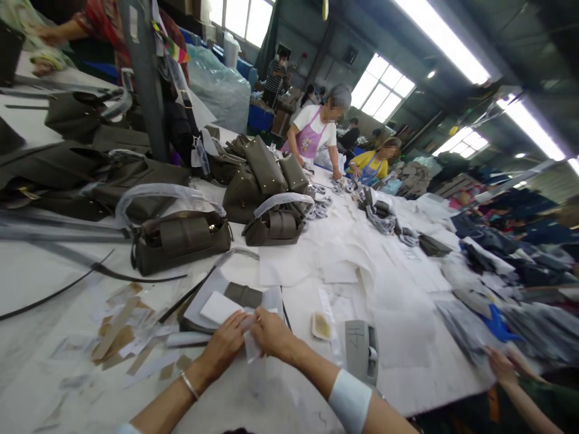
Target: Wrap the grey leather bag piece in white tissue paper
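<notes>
A dark olive handbag [244, 295] lies in front of me, partly covered by a pale grey sheet and a white rectangular pad [222, 311]. My left hand [227, 339] is at the pad's near edge, fingers closed together around the end of a thin translucent sheet [253, 349]. Right beside it, my right hand [271, 333] pinches the same sheet with thumb and fingers. The sheet hangs below both hands, and its upper part is hidden by the fingers.
Brown paper scraps [118, 331] litter the left side. To the right are a small dish [321, 325] and a grey tape dispenser [360, 349]. Finished-looking olive handbags [183, 238] stand behind, near a metal post [147, 78]. A co-worker's hands [502, 364] are at far right.
</notes>
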`<state>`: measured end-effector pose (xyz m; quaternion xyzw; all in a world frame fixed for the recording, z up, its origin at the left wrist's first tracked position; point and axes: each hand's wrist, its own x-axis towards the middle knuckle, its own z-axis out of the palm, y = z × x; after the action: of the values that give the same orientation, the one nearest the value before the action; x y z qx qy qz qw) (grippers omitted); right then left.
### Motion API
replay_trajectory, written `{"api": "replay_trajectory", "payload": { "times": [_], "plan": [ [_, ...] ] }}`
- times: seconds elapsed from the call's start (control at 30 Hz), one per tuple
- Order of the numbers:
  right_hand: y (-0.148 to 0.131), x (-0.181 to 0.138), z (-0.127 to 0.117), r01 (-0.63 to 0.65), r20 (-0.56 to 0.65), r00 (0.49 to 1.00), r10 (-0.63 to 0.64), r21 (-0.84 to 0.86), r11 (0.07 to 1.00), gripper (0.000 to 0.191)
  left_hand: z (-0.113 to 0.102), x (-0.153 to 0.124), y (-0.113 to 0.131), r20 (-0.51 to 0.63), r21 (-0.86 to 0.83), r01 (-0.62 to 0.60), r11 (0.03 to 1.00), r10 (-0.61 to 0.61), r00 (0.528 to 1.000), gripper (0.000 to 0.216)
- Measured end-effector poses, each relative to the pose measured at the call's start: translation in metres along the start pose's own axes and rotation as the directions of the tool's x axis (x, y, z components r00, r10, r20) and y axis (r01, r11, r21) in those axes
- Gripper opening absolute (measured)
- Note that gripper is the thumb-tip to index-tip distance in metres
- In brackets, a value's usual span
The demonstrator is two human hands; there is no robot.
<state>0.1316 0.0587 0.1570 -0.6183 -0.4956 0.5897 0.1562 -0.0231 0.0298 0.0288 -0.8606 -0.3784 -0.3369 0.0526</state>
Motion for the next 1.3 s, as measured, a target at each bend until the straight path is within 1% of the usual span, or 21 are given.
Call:
{"api": "replay_trajectory", "payload": {
  "times": [0.07, 0.1, 0.2, 0.27, 0.37, 0.47, 0.53, 0.63, 0.73, 0.87, 0.93, 1.03, 1.1, 1.17, 1.2, 1.3],
  "plan": [
    [-0.003, 0.016, -0.011, -0.015, -0.048, 0.999, 0.005, -0.213, 0.977, 0.007, -0.003, 0.002, 0.000, -0.025, 0.049, -0.019, 0.999, 0.021, 0.999, 0.037],
    [-0.004, 0.024, -0.015, -0.029, -0.053, 0.998, 0.015, -0.283, 0.959, 0.009, -0.003, 0.002, 0.000, -0.037, 0.073, -0.022, 0.997, 0.025, 0.999, 0.038],
    [-0.006, 0.043, -0.020, -0.031, -0.072, 0.997, 0.005, -0.366, 0.930, 0.012, -0.003, 0.003, -0.001, -0.048, 0.127, -0.035, 0.991, 0.041, 0.998, 0.040],
    [-0.008, 0.054, -0.023, -0.024, -0.044, 0.999, 0.006, -0.427, 0.904, 0.010, -0.002, 0.002, -0.002, -0.047, 0.137, -0.038, 0.990, 0.045, 0.998, 0.044],
    [-0.010, 0.066, -0.032, -0.042, -0.028, 0.999, 0.031, -0.560, 0.828, 0.009, -0.003, 0.001, -0.003, -0.028, 0.132, -0.027, 0.991, 0.031, 0.999, 0.049],
    [-0.009, 0.076, -0.045, -0.055, -0.103, 0.995, -0.013, -0.625, 0.779, 0.015, -0.008, 0.002, -0.001, 0.008, 0.119, 0.017, 0.993, -0.018, 1.000, 0.057],
    [-0.007, 0.081, -0.051, -0.070, -0.154, 0.987, -0.037, -0.632, 0.772, 0.017, -0.011, 0.005, 0.000, 0.031, 0.110, 0.040, 0.993, -0.043, 0.999, 0.062],
    [-0.002, 0.087, -0.052, -0.089, -0.222, 0.972, -0.072, -0.639, 0.764, 0.015, -0.015, 0.008, 0.001, 0.056, 0.097, 0.043, 0.994, -0.048, 0.997, 0.063],
    [0.001, 0.096, -0.046, -0.098, -0.279, 0.955, -0.100, -0.617, 0.781, 0.014, -0.019, 0.010, 0.001, 0.069, 0.101, 0.020, 0.995, -0.027, 0.997, 0.062],
    [0.001, 0.114, -0.036, -0.087, -0.336, 0.935, -0.115, -0.531, 0.843, 0.014, -0.020, 0.011, 0.000, 0.101, 0.113, -0.009, 0.994, -0.003, 0.995, 0.064],
    [0.000, 0.124, -0.031, -0.066, -0.350, 0.930, -0.113, -0.461, 0.885, 0.011, -0.018, 0.010, 0.000, 0.115, 0.112, -0.005, 0.994, -0.008, 0.993, 0.064],
    [-0.002, 0.137, -0.023, -0.036, -0.356, 0.930, -0.087, -0.325, 0.945, 0.008, -0.014, 0.007, -0.001, 0.105, 0.100, 0.000, 0.995, -0.010, 0.994, 0.062],
    [-0.002, 0.141, -0.024, -0.023, -0.356, 0.932, -0.061, -0.228, 0.973, 0.007, -0.013, 0.006, 0.000, 0.111, 0.087, -0.001, 0.996, -0.009, 0.994, 0.059],
    [-0.002, 0.141, -0.032, -0.017, -0.363, 0.931, -0.035, -0.140, 0.990, 0.005, -0.013, 0.006, 0.000, 0.121, 0.076, 0.000, 0.997, -0.010, 0.993, 0.057],
    [0.000, 0.138, -0.041, -0.016, -0.373, 0.928, -0.023, -0.102, 0.995, 0.005, -0.013, 0.006, 0.001, 0.116, 0.072, 0.003, 0.997, -0.011, 0.993, 0.056],
    [0.010, 0.123, -0.081, -0.040, -0.433, 0.901, 0.028, -0.018, 0.999, 0.013, -0.014, 0.007, 0.002, 0.102, 0.062, 0.002, 0.998, -0.008, 0.995, 0.052]
  ]
}}
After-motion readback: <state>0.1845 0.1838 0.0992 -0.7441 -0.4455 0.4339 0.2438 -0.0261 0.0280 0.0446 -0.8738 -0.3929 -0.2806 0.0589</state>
